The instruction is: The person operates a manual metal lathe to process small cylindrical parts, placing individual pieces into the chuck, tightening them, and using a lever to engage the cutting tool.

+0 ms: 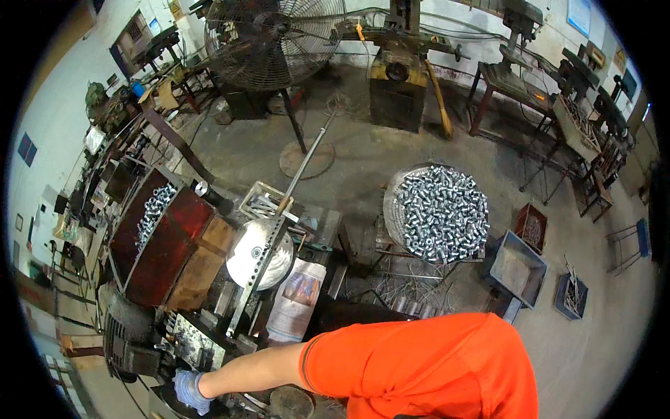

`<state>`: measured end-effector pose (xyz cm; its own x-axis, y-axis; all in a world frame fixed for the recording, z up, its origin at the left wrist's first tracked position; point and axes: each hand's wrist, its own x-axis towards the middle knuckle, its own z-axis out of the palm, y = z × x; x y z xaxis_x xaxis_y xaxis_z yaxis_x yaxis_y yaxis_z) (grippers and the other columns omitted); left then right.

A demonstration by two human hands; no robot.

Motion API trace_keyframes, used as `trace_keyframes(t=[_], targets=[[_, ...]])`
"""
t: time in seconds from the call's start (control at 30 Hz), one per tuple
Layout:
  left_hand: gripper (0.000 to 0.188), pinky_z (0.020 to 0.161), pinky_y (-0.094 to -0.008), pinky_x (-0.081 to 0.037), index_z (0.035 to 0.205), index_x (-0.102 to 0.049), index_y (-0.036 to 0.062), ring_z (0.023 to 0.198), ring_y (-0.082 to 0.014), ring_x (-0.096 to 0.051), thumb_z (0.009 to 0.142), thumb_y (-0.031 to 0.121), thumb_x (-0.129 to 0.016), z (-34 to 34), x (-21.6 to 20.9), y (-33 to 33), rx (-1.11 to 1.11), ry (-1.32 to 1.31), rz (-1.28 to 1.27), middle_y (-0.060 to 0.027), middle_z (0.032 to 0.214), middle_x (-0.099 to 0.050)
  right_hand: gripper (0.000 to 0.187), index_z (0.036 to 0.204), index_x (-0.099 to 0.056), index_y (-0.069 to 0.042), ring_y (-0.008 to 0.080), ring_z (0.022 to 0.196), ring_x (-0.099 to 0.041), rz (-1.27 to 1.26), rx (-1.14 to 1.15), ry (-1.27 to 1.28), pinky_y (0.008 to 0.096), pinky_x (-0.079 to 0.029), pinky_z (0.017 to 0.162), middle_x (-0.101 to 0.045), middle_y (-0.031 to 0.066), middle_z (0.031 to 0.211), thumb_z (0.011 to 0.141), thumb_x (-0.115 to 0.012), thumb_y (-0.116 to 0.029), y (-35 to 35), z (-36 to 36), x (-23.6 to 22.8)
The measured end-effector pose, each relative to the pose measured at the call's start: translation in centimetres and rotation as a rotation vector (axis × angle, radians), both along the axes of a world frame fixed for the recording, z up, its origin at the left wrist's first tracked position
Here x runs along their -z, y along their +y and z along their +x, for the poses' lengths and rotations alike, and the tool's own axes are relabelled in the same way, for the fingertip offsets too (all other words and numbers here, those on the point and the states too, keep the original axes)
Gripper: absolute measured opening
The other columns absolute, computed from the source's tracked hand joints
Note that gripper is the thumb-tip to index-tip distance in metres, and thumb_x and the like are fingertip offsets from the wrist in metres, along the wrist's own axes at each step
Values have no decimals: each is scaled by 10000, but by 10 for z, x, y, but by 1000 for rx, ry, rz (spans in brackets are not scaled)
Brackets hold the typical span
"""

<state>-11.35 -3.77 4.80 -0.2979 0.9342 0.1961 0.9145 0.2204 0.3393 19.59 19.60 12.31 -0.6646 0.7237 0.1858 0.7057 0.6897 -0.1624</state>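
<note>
My right arm, in a short orange sleeve, reaches across the lower part of the view to the left. My right hand (192, 392), in a pale grey-blue knitted glove, is low on the left beside a dark, greasy machine. Its fingers point down; their grip and anything in them are hidden. Just above the hand is a metal machine block (198, 342). A long perforated metal bar (259, 269) slants up from there, crossing in front of a round, pale metal disc (241, 255). My left hand is out of view.
A red bin (180, 227) holding shiny metal parts (155, 213) stands left. Printed paper (296, 300) lies on the bench. Right of centre, a round container (394, 215) is heaped with metal pieces. Beyond are a blue-grey tray (516, 269), a large fan (276, 42) and a drill press (513, 66).
</note>
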Motion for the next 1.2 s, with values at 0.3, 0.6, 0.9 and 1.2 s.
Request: trace_keyframes(t=[0.3, 0.6, 0.9, 1.2], targets=[[340, 571, -402, -495, 1139, -585, 76, 680, -267, -634, 853, 258, -568, -151, 27, -193, -286, 281, 34, -146, 812, -664, 352, 695, -682, -69, 297, 639, -614, -156, -62, 94, 446, -452, 566, -626, 145, 661, 607, -572, -392, -44, 1, -44], [99, 561, -446, -432, 827, -593, 124, 599, -332, -586, 764, 199, -609, -12, -12, -213, -569, 498, -77, -123, 657, -604, 614, 792, -688, -20, 315, 720, -636, -80, 0, -80, 421, -484, 678, -646, 188, 738, 764, -489, -600, -39, 8, -46], [111, 481, -413, -435, 873, -602, 123, 537, -283, -589, 770, 121, -560, -168, 5, -233, -408, 822, -114, -105, 595, -582, 493, 624, -672, -59, 314, 625, -613, -84, 106, -126, 372, -495, 625, -614, 167, 632, 698, -643, -546, -42, -8, -56], [120, 508, -420, -452, 887, -603, 119, 539, -287, -587, 779, 147, -558, -200, 12, -200, -548, 800, -88, -106, 650, -600, 585, 732, -696, -75, 322, 694, -625, -109, 121, -217, 400, -487, 714, -637, 181, 705, 727, -533, -637, -41, -3, -57]])
